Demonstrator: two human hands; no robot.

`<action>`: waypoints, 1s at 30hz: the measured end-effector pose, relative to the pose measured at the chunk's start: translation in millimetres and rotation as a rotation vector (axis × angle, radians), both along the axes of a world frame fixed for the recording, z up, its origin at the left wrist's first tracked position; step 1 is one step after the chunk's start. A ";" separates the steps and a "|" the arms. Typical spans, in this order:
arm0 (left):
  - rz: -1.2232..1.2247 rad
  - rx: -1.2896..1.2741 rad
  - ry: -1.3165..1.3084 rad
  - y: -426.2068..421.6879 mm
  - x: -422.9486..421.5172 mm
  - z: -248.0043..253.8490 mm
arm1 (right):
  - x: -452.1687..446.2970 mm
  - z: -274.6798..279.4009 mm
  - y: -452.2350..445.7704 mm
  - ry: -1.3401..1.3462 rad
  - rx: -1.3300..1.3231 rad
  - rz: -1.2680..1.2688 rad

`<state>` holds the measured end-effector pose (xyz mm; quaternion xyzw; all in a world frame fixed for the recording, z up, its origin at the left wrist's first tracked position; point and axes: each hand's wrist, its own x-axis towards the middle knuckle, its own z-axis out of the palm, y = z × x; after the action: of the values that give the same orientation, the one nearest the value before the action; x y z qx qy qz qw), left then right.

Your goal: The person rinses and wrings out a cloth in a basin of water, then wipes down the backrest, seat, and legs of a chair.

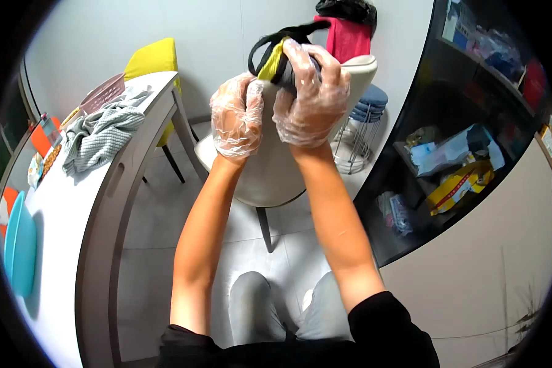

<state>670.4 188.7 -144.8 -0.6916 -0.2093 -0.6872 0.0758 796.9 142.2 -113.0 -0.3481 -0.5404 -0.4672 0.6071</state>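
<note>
Both my hands wear clear, crinkled plastic gloves and are raised in front of a beige chair [270,178]. My right hand [313,98] is closed around a soft black, yellow and grey item [275,63] with a thin black loop and a loose black end; its exact kind does not show. My left hand [237,116] has its fingers curled in at the item's lower left edge, with the fingertips turned away and partly hidden. The yellow part faces left, between the two hands.
On the left, a white table [61,239] bears a grey cloth [104,135], a pink basket [102,92] and a turquoise basin [20,248]. A yellow chair [153,59] stands behind it. Blue-topped stools [371,101] and a dark cabinet [405,153] with packages stand right.
</note>
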 end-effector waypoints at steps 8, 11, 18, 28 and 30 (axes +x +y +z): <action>0.069 -0.143 -0.136 3.6 22.5 0.0 | -26.4 -265.8 98.7 1.256 -0.027 0.534; 0.145 -0.155 -0.111 15.6 22.4 -3.1 | -32.6 -346.8 95.5 1.725 -0.475 0.329; 0.148 -0.295 -0.127 19.7 20.0 2.2 | 16.5 -341.9 84.1 1.893 -0.576 0.511; 0.089 -0.128 -0.173 28.4 -64.0 0.0 | 31.2 19.7 0.2 0.615 0.264 0.422; 0.187 -0.268 -0.181 -15.3 -67.0 22.8 | 19.1 37.2 -16.9 0.386 0.291 0.251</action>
<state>603.3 173.3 -122.0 -0.6085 -0.3684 -0.7024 0.0275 816.0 125.3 -75.7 -0.2699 -0.3807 -0.3863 0.7956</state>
